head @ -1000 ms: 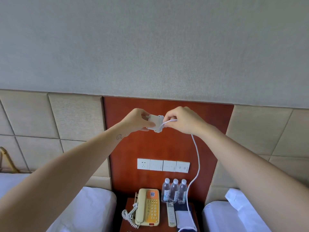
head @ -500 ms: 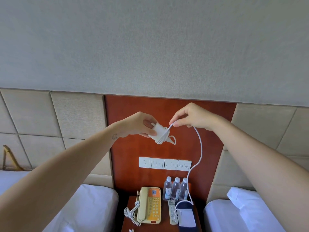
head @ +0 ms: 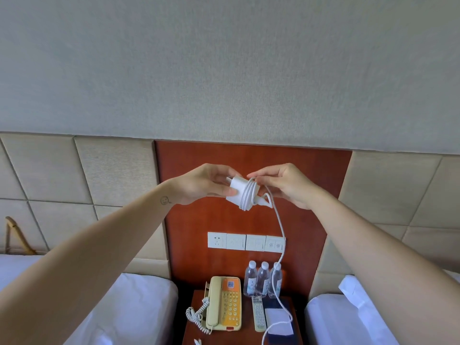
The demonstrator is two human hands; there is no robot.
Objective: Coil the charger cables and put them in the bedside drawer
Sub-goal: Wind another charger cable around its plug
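Note:
My left hand (head: 202, 184) grips a white charger block (head: 237, 191) held up in front of the red wooden wall panel. Several turns of its white cable (head: 278, 220) lie wound around the block. My right hand (head: 286, 184) pinches the cable right at the block's upper right edge. From there the loose cable hangs down past the switch plates and trails over the bedside table (head: 196, 319) to the frame's bottom edge. A second white cable end (head: 198, 341) shows at the table's front. The drawer is out of view.
On the table stand a beige-and-orange telephone (head: 225, 302), three water bottles (head: 262, 278), a remote control (head: 258, 313) and a dark folder with a white card (head: 277, 317). A row of sockets and switches (head: 246, 241) sits on the panel. White beds (head: 139, 307) flank the table.
My right hand carried the cable out to the right, then back to the block, laying on another turn. The hanging slack has shortened, and both hands sit close together again.

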